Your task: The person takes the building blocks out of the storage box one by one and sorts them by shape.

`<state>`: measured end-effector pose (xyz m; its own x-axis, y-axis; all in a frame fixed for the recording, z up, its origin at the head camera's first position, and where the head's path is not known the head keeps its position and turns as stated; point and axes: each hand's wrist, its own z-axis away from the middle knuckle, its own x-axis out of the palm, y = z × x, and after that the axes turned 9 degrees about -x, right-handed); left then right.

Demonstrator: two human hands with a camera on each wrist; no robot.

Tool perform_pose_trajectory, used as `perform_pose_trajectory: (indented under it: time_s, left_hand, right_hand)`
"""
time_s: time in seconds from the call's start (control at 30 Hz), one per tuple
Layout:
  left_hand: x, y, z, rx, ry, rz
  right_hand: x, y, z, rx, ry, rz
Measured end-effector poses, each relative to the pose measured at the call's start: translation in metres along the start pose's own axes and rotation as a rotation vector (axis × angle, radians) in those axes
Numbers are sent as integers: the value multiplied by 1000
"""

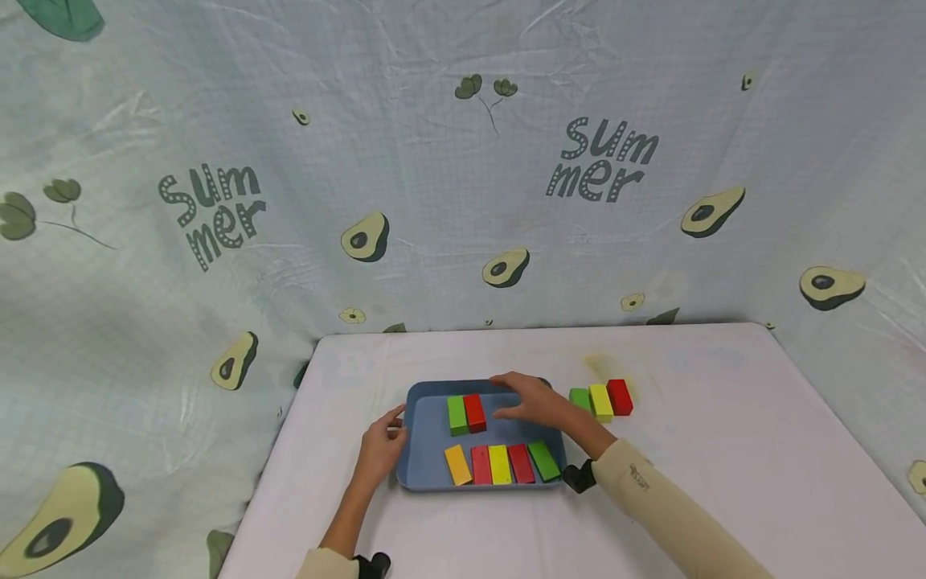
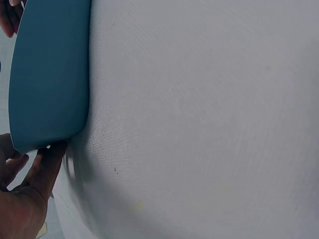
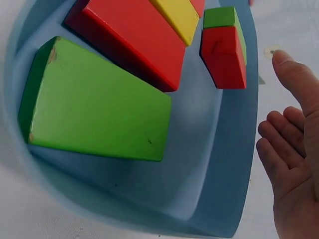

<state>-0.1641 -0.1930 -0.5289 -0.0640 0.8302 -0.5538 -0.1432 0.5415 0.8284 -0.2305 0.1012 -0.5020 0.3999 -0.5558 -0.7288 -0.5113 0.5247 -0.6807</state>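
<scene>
Large in the right wrist view, a green block (image 3: 99,104) lies at the right end of the blue tray's (image 1: 427,454) near row, beside two red blocks (image 1: 521,464), a yellow block (image 1: 499,465) and an orange block (image 1: 458,465). A green-and-red pair (image 1: 474,412) sits farther back. The right hand (image 1: 534,400) is over the tray's far right part, thumb and fingers spread, holding nothing. The left hand's (image 1: 382,444) fingers, slightly parted, touch the tray's left end. Three more blocks (image 1: 600,403) rest on the bench (image 1: 723,442), right of the tray.
</scene>
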Motion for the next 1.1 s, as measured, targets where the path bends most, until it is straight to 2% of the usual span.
perform_pose_trajectory:
  time_s: [0.4, 0.77, 1.1]
  left_hand:
    - [1, -1, 0, 14, -5, 8]
    - [2, -2, -1, 4, 8, 6]
    - [2, -1, -2, -11, 6, 4]
  right_hand:
    - [6, 1, -6, 51, -25, 30]
    - [11, 0, -9, 26, -55, 20]
    - [15, 1, -12, 27, -85, 75]
